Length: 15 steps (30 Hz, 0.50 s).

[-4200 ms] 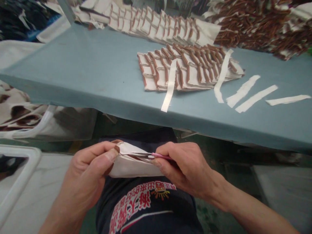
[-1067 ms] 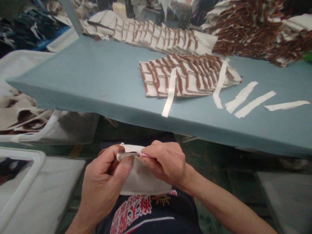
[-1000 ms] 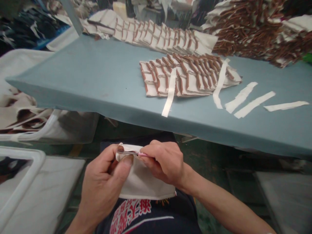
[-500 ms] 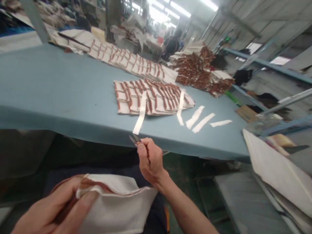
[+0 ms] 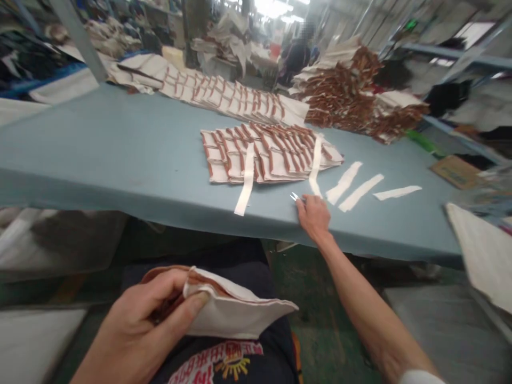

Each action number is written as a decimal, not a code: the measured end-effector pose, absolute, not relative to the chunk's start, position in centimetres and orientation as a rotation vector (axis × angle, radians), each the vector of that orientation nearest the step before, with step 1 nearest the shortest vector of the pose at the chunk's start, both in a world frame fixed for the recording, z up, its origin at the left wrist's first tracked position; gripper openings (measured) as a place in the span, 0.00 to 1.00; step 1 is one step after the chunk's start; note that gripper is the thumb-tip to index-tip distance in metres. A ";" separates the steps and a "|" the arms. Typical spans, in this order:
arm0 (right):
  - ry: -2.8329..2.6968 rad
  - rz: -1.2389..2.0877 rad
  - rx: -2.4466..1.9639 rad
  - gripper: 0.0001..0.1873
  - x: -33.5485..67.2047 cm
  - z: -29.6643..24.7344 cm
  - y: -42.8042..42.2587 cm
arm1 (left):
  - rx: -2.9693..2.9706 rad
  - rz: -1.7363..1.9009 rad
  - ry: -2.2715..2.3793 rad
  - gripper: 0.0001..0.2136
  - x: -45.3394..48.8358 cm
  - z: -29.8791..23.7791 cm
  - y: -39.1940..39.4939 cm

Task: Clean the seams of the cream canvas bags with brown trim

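My left hand pinches a folded white fabric piece with brown edging between thumb and fingers, low over my lap. The piece hangs partly open toward the right. Over the front of the table, my right hand is closed around small thread snips; only their bright tips show past the fingers. Just beyond that hand lies a white strip, its upper end resting on a row of overlapping white pieces with brown edges. Another white strip lies across the left part of this row.
Several loose white strips lie right of my right hand on the blue-covered table. Behind are a longer row of white-and-brown pieces and a tall fabric pile. A cardboard piece sits at the right edge. A person is in the background.
My right hand has moved away from the fabric piece, forward and right onto the table with the snips. My left hand still holds the piece. The view has shifted slightly.
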State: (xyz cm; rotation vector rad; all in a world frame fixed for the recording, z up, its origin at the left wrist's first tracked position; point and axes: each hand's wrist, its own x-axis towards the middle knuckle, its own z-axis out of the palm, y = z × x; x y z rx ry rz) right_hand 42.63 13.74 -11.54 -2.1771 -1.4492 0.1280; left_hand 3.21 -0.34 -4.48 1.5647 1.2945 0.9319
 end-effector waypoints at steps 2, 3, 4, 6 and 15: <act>-1.432 0.156 -2.109 0.20 41.4 -11.0 13.2 | 1.636 0.854 1.218 0.15 3.2 -3.0 0.1; -1.442 0.194 -2.065 0.21 40.5 -10.6 12.6 | 1.674 0.835 1.190 0.14 3.2 -2.4 0.3; -1.469 0.248 -2.014 0.21 39.3 -10.1 11.6 | 1.707 0.834 1.180 0.13 3.2 -2.0 0.5; -1.564 0.430 -1.874 0.19 36.2 -8.5 9.2 | 1.772 0.830 1.171 0.12 3.1 -1.7 0.7; -1.535 1.632 -1.091 0.16 24.7 -0.4 2.5 | 1.708 0.859 1.187 0.14 2.1 -1.7 0.4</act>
